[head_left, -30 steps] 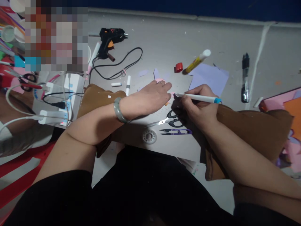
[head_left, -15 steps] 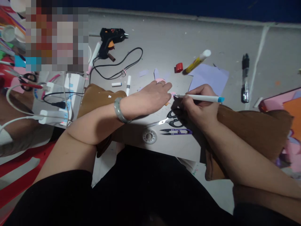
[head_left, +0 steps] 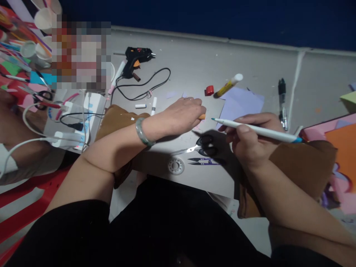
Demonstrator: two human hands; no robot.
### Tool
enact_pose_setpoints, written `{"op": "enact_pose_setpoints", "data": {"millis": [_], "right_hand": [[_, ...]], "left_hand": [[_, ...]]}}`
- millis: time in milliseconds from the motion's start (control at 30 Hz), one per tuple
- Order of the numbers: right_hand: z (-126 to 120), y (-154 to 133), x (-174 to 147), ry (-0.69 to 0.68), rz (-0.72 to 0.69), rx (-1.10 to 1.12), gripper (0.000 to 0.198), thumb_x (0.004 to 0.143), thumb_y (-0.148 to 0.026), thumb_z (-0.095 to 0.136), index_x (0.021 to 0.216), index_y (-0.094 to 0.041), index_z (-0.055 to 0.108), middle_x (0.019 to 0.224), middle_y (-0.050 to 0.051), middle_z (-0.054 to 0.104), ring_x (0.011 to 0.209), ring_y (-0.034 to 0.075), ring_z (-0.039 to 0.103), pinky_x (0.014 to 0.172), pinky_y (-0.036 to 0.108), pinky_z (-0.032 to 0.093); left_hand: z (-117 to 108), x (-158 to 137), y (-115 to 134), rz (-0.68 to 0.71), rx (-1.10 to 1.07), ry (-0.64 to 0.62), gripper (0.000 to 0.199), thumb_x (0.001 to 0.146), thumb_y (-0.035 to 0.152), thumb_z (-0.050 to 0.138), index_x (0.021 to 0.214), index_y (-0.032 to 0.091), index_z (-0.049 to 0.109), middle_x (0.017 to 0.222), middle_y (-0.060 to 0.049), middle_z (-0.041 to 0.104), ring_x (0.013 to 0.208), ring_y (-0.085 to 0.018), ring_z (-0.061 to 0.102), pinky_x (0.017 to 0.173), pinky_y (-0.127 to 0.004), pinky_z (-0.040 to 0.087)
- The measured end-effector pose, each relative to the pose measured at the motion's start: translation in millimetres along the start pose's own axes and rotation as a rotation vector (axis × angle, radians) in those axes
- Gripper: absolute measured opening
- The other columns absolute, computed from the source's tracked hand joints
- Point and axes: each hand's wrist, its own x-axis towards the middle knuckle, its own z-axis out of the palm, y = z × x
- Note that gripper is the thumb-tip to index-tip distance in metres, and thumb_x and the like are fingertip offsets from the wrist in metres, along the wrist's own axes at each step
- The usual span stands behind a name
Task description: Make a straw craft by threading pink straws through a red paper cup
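Observation:
My right hand [head_left: 253, 137] grips a white marker [head_left: 258, 130] with a teal tip, raised above the table and pointing left. My left hand [head_left: 182, 116] rests on the table with fingers curled down, and a small orange piece [head_left: 202, 116] pokes out at the fingertips. Part of a small pink paper piece [head_left: 197, 125] shows just below. Nearer my body lie black-handled scissors [head_left: 191, 149], purple thread snips [head_left: 203, 161] and a round white disc [head_left: 175, 165]. What lies under my left palm is hidden.
Beyond my hands are purple paper [head_left: 243, 105], a yellow tube [head_left: 228, 86], its red cap [head_left: 209, 91] and a black pen [head_left: 282, 104]. A glue gun [head_left: 137, 59] with looped cord lies back left, near a power strip [head_left: 91, 104]. Another person's arm [head_left: 30, 133] is at left.
My right hand has lifted the marker away from the paper and drawn it right, towards my body. The orange piece now juts out past my left fingertips. The view has shifted slightly.

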Motion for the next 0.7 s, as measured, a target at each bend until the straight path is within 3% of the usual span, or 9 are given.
{"op": "enact_pose_setpoints", "data": {"millis": [233, 433, 567, 700], "right_hand": [[0, -1, -2, -0.008, 0.114, -0.039, 0.031, 0.083, -0.054, 0.074, 0.091, -0.032, 0.054, 0.068, -0.005, 0.064, 0.047, 0.018, 0.061, 0.038, 0.031, 0.041], [0, -4, -1, -0.106, 0.077, 0.010, 0.021, 0.087, -0.040, 0.074, 0.092, -0.028, 0.058, 0.073, -0.004, 0.072, 0.045, 0.014, 0.059, 0.040, 0.028, 0.043], [-3, -6, 3, -0.184, 0.182, -0.010, 0.022, 0.081, -0.039, 0.081, 0.086, -0.027, 0.064, 0.068, -0.003, 0.071, 0.043, 0.014, 0.057, 0.039, 0.029, 0.042], [-8, -3, 11, -0.273, 0.321, 0.137, 0.024, 0.076, -0.042, 0.085, 0.083, -0.028, 0.067, 0.061, -0.005, 0.068, 0.039, 0.013, 0.051, 0.036, 0.028, 0.038]], "left_hand": [[8, 0, -2, 0.052, -0.026, 0.060, 0.030, 0.098, 0.020, 0.038, 0.101, 0.014, 0.067, 0.102, -0.011, 0.066, 0.095, -0.022, 0.058, 0.087, -0.036, 0.042], [7, 1, -1, 0.084, -0.050, 0.074, 0.030, 0.097, 0.021, 0.038, 0.103, 0.016, 0.068, 0.104, -0.011, 0.067, 0.094, -0.023, 0.059, 0.086, -0.037, 0.042], [2, -1, 0, 0.105, -0.146, 0.036, 0.028, 0.094, 0.020, 0.041, 0.103, 0.016, 0.067, 0.097, -0.009, 0.069, 0.088, -0.021, 0.059, 0.080, -0.034, 0.041], [-5, -5, 3, 0.186, -0.381, 0.022, 0.029, 0.095, 0.041, 0.051, 0.094, 0.017, 0.065, 0.081, -0.004, 0.066, 0.074, -0.016, 0.056, 0.069, -0.029, 0.038]]}}
